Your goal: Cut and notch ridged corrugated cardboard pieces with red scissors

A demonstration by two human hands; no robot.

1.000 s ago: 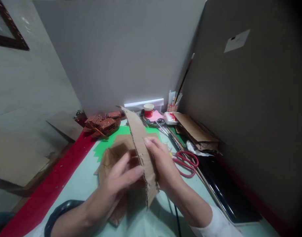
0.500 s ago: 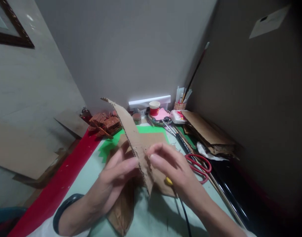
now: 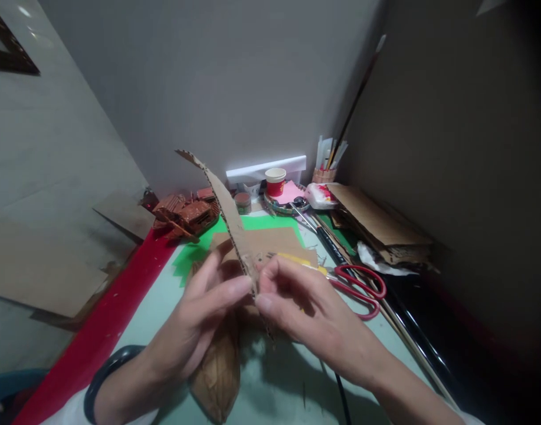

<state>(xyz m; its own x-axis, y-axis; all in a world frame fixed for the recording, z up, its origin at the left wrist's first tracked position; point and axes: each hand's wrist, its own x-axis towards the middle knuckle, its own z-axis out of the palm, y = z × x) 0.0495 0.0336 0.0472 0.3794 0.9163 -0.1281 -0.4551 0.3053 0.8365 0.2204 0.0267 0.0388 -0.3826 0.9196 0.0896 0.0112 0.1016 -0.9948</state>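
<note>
Cardboard strip (image 3: pixel 228 212) sits pinched in the grip of left hand (image 3: pixel 208 313) and right hand (image 3: pixel 305 301).

The left hand (image 3: pixel 208 319) and right hand (image 3: pixel 312 313) are pinching a curved strip of corrugated cardboard (image 3: pixel 228 209) between their fingers, holding it above a brown boat-shaped form (image 3: pixel 217 378). Red-handled scissors (image 3: pixel 361 286) are lying to the right on the pale green surface (image 3: pixel 274 389). Behind, a red paper cup (image 3: pixel 275 182) is standing beside pink paper (image 3: pixel 289 192); a reddish-brown model boat (image 3: pixel 188 215) is resting at left.
</note>
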